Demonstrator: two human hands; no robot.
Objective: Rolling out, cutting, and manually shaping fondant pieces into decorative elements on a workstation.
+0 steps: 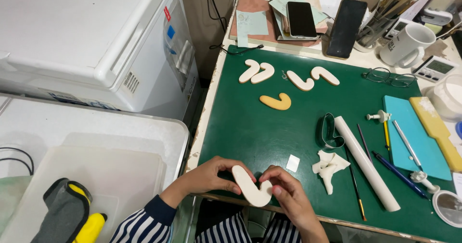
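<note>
I see the left hand (211, 175) and the right hand (284, 195) together at the near edge of the green cutting mat (255, 127). Both close their fingertips around one white hook-shaped clay piece (250, 187), holding it just above the mat edge; the grip is pinched, not a full fist.

As I judge it, the shaping work is partly done. On the far side of the mat lie four finished white hook pieces: a touching pair (256, 72) on the left and a second pair (313, 78) to its right. One yellow-orange hook piece (276, 102) lies a little nearer. So I count six pieces, with the one in hand.

Right of the hands are one metal cutter (331, 132), one white rolling pin (365, 163), one lump of leftover white clay (329, 167) and one small white square (292, 163). The scraps suggest some material is left.
</note>
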